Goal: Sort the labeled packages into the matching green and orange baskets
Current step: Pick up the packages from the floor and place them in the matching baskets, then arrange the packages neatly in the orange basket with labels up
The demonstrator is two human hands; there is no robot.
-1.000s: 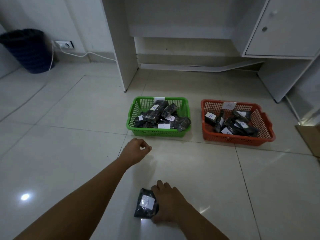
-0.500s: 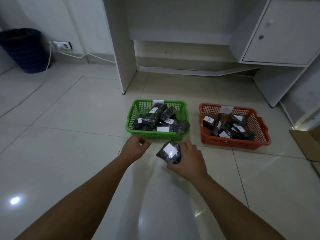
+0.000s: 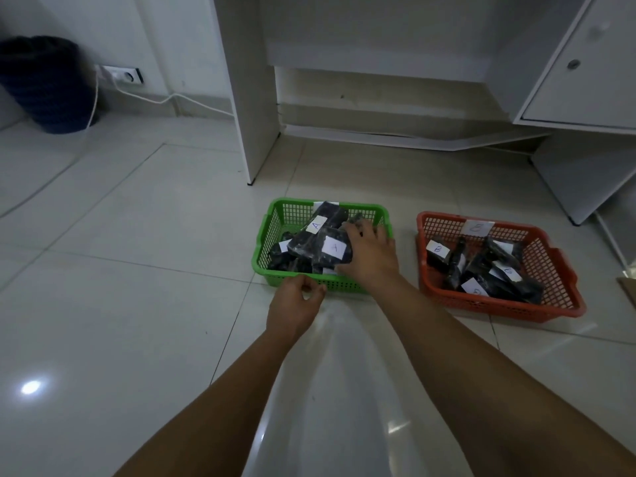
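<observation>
Nearest, the left hand (image 3: 295, 306) hovers over the floor just in front of the green basket (image 3: 266, 235), fingers loosely curled and holding nothing. Beyond it, the right hand (image 3: 370, 254) reaches into that basket, fingers around a dark package (image 3: 332, 248) labeled A, atop the pile there. Right of the green basket sits the orange basket (image 3: 564, 270), with packages labeled B.
</observation>
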